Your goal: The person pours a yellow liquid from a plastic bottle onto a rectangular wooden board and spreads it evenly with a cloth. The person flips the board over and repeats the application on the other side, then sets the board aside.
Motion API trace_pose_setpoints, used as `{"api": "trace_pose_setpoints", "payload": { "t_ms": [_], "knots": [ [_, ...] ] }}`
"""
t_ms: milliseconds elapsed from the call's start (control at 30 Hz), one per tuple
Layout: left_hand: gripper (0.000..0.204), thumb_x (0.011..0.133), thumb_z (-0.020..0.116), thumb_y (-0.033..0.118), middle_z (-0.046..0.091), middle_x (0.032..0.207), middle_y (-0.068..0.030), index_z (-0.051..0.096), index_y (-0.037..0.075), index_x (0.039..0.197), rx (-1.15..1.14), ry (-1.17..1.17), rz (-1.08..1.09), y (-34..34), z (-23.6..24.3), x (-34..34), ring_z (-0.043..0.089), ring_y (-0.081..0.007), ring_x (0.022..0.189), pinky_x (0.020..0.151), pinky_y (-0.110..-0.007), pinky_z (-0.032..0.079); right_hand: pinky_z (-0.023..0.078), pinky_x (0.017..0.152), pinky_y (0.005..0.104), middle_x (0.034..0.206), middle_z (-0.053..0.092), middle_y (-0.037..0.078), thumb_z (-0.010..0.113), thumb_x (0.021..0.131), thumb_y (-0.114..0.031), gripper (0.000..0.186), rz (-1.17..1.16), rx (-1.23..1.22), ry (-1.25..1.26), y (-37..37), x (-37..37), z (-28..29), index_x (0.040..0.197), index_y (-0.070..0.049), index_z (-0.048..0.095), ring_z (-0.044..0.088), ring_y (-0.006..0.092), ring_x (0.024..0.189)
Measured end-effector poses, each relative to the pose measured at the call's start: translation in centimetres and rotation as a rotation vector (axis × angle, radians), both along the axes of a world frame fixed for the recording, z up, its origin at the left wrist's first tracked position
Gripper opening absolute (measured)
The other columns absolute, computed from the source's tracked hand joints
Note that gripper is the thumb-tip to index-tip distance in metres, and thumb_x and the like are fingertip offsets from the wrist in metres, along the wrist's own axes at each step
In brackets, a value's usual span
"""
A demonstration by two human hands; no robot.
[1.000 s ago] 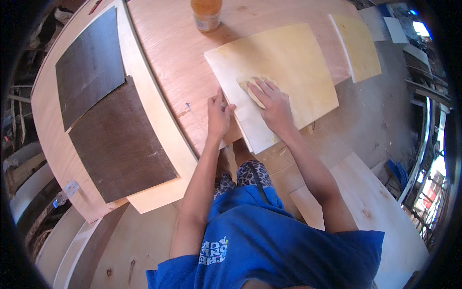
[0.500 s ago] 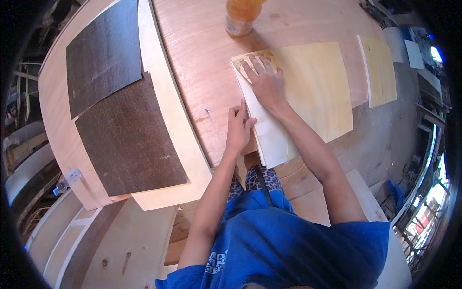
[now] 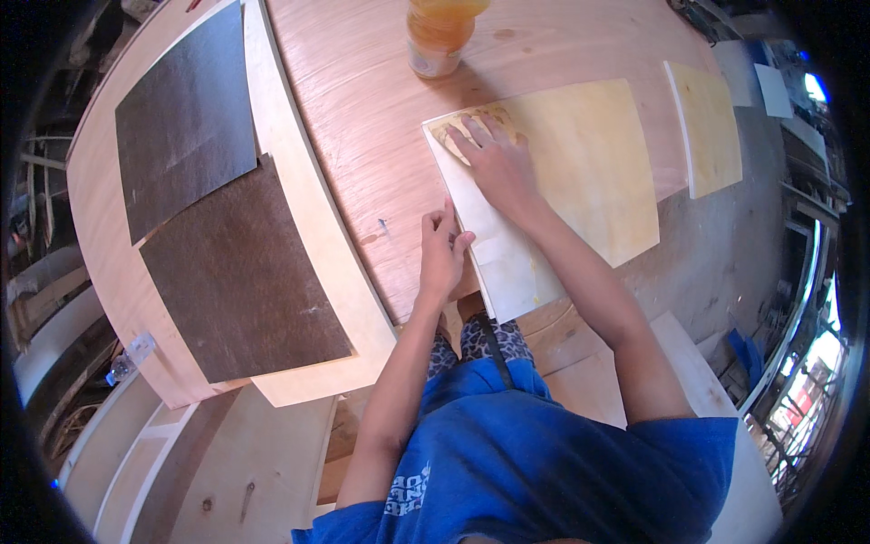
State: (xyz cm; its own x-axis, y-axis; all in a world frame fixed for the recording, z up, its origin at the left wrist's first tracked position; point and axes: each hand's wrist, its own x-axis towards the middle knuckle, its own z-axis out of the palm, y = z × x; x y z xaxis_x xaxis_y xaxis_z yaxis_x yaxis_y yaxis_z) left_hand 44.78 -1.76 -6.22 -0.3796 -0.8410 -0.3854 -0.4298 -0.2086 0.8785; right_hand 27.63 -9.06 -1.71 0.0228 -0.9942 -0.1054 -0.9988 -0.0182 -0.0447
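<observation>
Beneath my right hand (image 3: 500,168) lies a flat yellow-brown pad (image 3: 497,115), pressed at the far left corner of a pale board (image 3: 589,172) by spread fingers. Much of the pad is hidden by the hand. The board's top is yellowish, paler and whitish along its left side. At that left edge, my left hand (image 3: 441,249) has its fingers curled and its thumb against the edge, gripping it. Beyond the board, a clear plastic container (image 3: 437,41) with orange-yellow contents stands upright.
Two dark brown sheets (image 3: 186,127) (image 3: 240,272) lie over a light panel (image 3: 367,340) to the left. Another yellowish board (image 3: 707,127) lies at the right. All of these are around the pinkish wooden work surface (image 3: 353,118); below it shows a pale wooden panel (image 3: 231,462).
The whole view has shifted slightly, so the board, container and sheets sit a little differently in the picture. Both hands keep nearly the same places on the pad and board edge.
</observation>
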Motion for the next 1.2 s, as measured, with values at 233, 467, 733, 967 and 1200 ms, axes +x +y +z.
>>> {"api": "trace_pose_setpoints", "payload": {
  "t_ms": [233, 467, 733, 967, 1200],
  "knots": [
    [0.070, 0.094, 0.067, 0.003, 0.048, 0.119, -0.0172, 0.037, 0.001, 0.157, 0.034, 0.011, 0.012, 0.0, 0.1, 0.1, 0.052, -0.0283, 0.105, 0.098, -0.034, 0.047, 0.046, 0.099, 0.0616, 0.154, 0.051, 0.004, 0.048, 0.101, -0.018, 0.046, 0.029, 0.043, 0.021, -0.5, -1.1, 0.1, 0.145, -0.029, 0.056, 0.047, 0.0279, 0.142],
    [0.067, 0.094, 0.067, 0.005, 0.048, 0.119, -0.0181, 0.039, -0.001, 0.155, 0.004, 0.021, -0.005, -0.1, -1.1, 0.3, 0.056, -0.0276, 0.102, 0.093, -0.034, 0.051, 0.047, 0.098, 0.0609, 0.151, 0.052, 0.003, 0.048, 0.101, -0.020, 0.045, -0.020, 0.235, 0.005, 6.7, -1.6, 2.3, 0.144, -0.027, 0.055, 0.049, 0.0297, 0.139],
    [0.066, 0.095, 0.067, 0.008, 0.047, 0.124, -0.0198, 0.039, -0.001, 0.155, -0.085, 0.002, -0.024, 0.0, -2.3, 0.3, 0.057, -0.0284, 0.106, 0.095, -0.035, 0.052, 0.047, 0.097, 0.0614, 0.152, 0.051, 0.007, 0.055, 0.094, -0.011, 0.053, -0.098, 0.405, -0.030, 28.7, 0.6, 4.4, 0.145, -0.026, 0.054, 0.045, 0.0299, 0.142],
    [0.067, 0.096, 0.067, 0.009, 0.046, 0.125, -0.0196, 0.038, 0.000, 0.156, -0.100, -0.015, -0.015, 0.2, -1.9, 0.2, 0.056, -0.0288, 0.107, 0.096, -0.036, 0.050, 0.051, 0.098, 0.0478, 0.127, 0.069, 0.016, 0.064, 0.096, -0.021, 0.037, -0.439, 0.243, -0.621, 30.1, -1.2, 6.8, 0.132, -0.014, 0.067, 0.064, 0.0349, 0.120],
    [0.061, 0.098, 0.063, 0.007, 0.048, 0.121, -0.0193, 0.042, -0.001, 0.154, -0.083, 0.059, 0.006, 1.5, -1.9, 0.9, 0.054, -0.0286, 0.104, 0.096, -0.036, 0.049, 0.055, 0.082, 0.0419, 0.103, 0.072, 0.026, 0.060, 0.099, -0.016, 0.034, -0.584, 0.169, -0.710, 14.9, -1.7, 8.3, 0.130, -0.005, 0.066, 0.072, 0.0382, 0.091]
  ]
}}
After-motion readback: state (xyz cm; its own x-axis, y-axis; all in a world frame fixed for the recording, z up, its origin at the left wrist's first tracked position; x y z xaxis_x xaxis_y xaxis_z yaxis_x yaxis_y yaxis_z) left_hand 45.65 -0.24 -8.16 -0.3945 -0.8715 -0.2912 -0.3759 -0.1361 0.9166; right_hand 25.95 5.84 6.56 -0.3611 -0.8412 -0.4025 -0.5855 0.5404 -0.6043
